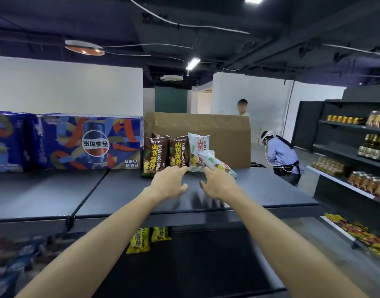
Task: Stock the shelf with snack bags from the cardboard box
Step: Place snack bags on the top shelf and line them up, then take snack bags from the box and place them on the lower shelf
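Straightening snack bags on the top shelf

I count 2 brown bags (163,154) and 1 white bag (198,152) upright against the cardboard box (225,138), faces forward; a 2nd white bag (217,163) has tipped over on the shelf (124,190). My left hand (168,183) and right hand (220,183) hover before them, each grip wide, holding nothing.

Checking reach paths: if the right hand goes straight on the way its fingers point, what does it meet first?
Probably the tipped white snack bag lying just beyond the right hand; its fingertips look nearly on it, though depth is unclear.
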`<state>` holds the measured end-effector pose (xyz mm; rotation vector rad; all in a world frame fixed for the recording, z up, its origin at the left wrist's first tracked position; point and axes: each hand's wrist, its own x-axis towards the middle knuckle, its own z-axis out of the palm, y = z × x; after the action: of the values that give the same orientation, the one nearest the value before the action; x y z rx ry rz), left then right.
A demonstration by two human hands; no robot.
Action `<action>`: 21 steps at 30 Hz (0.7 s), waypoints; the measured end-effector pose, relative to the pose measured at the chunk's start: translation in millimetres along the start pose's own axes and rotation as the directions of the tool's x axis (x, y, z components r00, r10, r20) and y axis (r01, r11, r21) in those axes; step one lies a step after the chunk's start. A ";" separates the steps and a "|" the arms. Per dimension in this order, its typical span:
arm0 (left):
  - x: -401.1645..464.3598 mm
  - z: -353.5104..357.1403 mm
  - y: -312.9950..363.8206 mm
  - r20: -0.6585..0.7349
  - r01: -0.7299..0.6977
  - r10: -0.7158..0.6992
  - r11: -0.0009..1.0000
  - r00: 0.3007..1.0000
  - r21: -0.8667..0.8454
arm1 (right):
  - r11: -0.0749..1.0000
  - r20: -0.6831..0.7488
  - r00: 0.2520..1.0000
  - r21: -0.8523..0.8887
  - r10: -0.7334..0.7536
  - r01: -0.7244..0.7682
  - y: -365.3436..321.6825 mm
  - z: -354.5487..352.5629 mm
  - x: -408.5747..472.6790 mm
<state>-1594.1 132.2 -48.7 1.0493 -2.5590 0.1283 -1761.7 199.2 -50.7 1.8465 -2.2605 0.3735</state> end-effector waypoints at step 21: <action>-38.4 98.6 343.0 -0.038 -0.404 0.404 0.895 0.914 -0.189 | 0.917 0.024 0.919 -0.072 0.394 -0.392 252.2 -24.1 -269.4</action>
<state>-1836.6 382.1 -135.4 0.4354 -2.6912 -0.0157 -1954.9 504.8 -128.7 1.3685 -2.6339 0.3194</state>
